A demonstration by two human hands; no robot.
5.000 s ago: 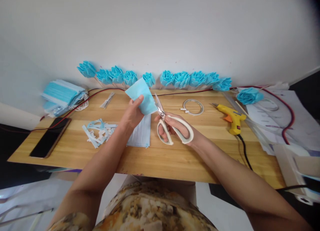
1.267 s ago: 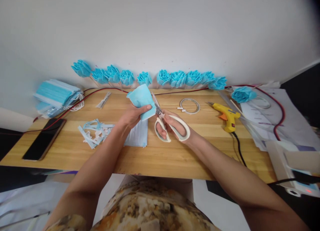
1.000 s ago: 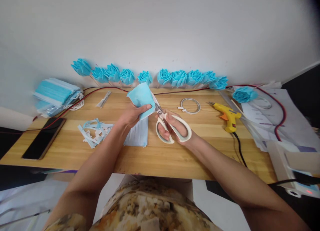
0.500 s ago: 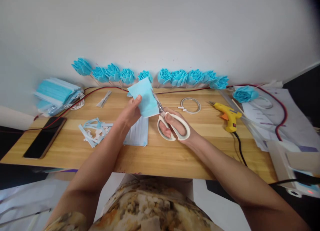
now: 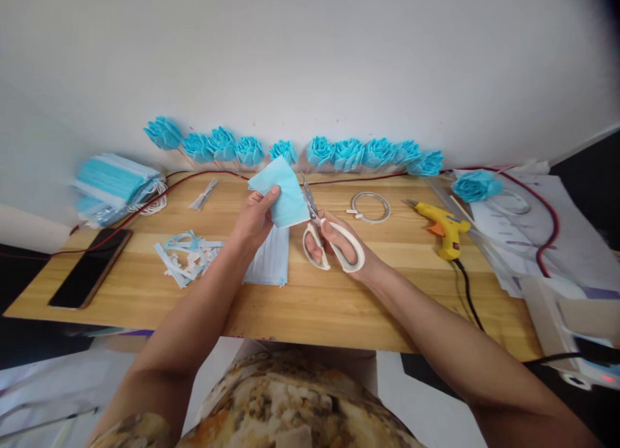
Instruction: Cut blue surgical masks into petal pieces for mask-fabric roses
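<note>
My left hand [image 5: 254, 219] pinches a light blue piece of mask fabric [image 5: 285, 193] and holds it up over the wooden table [image 5: 314, 299]. My right hand [image 5: 339, 244] grips white-handled scissors [image 5: 329, 241], fingers through the loops. The blades point up along the fabric's right edge. Below the hands a flat pale mask piece [image 5: 268, 261] lies on the table.
Blue fabric roses [image 5: 290, 151] line the wall, with one more rose [image 5: 477, 184] at right. A mask stack [image 5: 113, 183], black phone [image 5: 90, 267] and cut scraps [image 5: 186, 257] lie at left. A tape ring [image 5: 371, 206], yellow glue gun [image 5: 443, 221], cords and papers lie at right.
The blue fabric has turned in my left hand, from curled to flatter, and the scissors have worked along its right edge. Both hands stay in about the same place.
</note>
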